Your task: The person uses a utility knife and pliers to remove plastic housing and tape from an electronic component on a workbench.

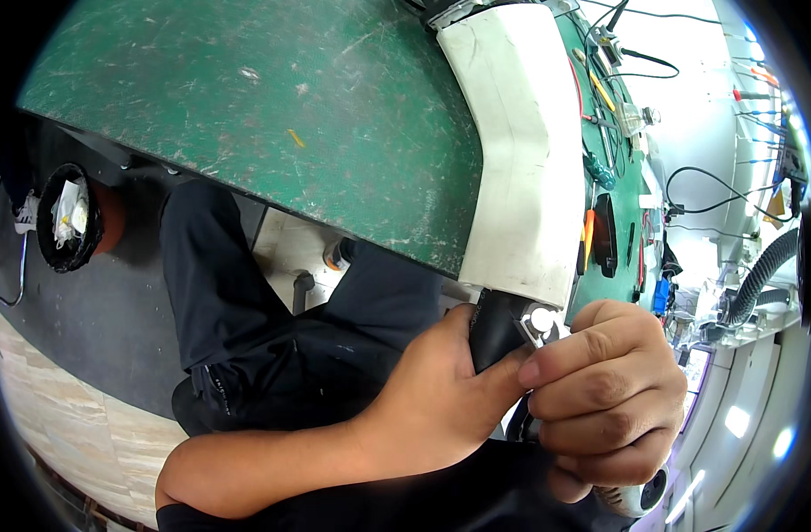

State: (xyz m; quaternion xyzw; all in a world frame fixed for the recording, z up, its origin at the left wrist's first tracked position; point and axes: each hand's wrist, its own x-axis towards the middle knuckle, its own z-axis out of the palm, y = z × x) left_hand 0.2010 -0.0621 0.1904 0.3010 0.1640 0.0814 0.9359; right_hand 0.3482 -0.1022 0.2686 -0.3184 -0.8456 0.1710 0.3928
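Observation:
A long cream-white bent casing (521,168) lies along the right side of the green table, its near end jutting past the edge. Out of that end comes a black cylindrical part (494,330), and my left hand (450,381) is wrapped round it. Beside the cylinder shows a small shiny metal bracket with a round white piece (541,324). My right hand (609,399) is closed right next to this bracket, fingers curled and pressed together near my left thumb. What its fingers hold is hidden. Under the right hand pokes out a pale rounded thing with a dark end (640,496).
The scratched green tabletop (246,106) carries a yellow scrap (296,138). Right of the casing lie a green-handled tool (599,170), a black oblong object (606,235), pens and cables. A ribbed black hose (764,275) rises farther right. A lined waste bin (69,217) stands on the floor at left.

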